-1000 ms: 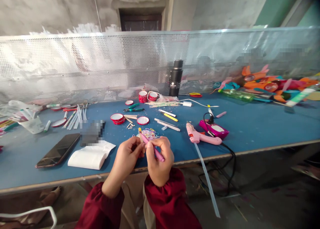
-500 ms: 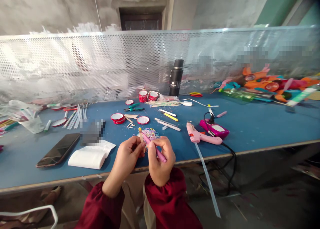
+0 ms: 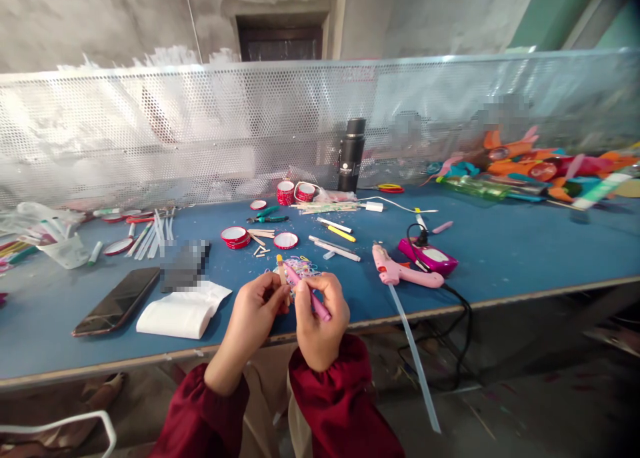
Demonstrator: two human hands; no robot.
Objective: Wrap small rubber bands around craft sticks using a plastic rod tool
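Pinched in my left hand (image 3: 257, 311) is a small wooden craft stick (image 3: 281, 273), held upright, with yellow at its top end. My right hand (image 3: 323, 321) grips a pink marker pen (image 3: 320, 307) between thumb and fingers, slanting up to the left. The pen's front end lies close beside the stick; whether it touches, I cannot tell. Just behind both hands, a heap of thin pastel loops (image 3: 304, 266), which look like rubber bands, rests on the blue table (image 3: 350, 291).
A pink glue gun (image 3: 407, 275) with a long glue stick lies right, by a magenta power block (image 3: 431, 257). Pens (image 3: 335, 247), red-rimmed lids (image 3: 286, 240), pliers (image 3: 269, 218) and a black flask (image 3: 352, 157) stand behind. Left are a phone (image 3: 117, 301) and tissue paper (image 3: 175, 315).
Both hands keep their grips in nearly the same place. The pink marker pen has shifted very slightly; the objects on the table are unchanged.
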